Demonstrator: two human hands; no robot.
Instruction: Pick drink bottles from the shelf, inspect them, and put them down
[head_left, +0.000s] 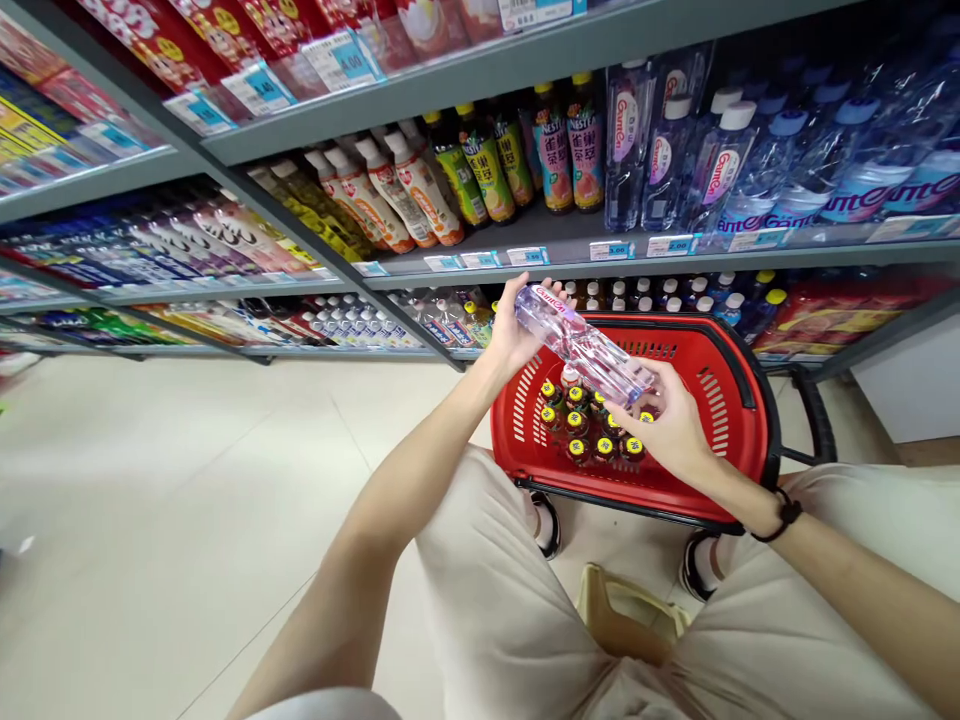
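Note:
A clear water bottle (592, 350) with a pink-and-white label lies tilted between my two hands, above the red shopping basket (517, 425). My left hand (516, 325) wraps round its upper-left end. Fingers of my right hand (667, 420) grip the lower-right end. Inside the basket, below the bottle, stand several small dark bottles (577, 424) with yellow caps; the held bottle and my right hand hide part of them.
Shelves with a grey edge (555, 268) run along the front. Water bottles (660, 165) and tea bottles (585, 150) stand on the middle shelf. The basket's black handle (814, 415) sticks out to the right. A beige stool (630, 610) is between my legs.

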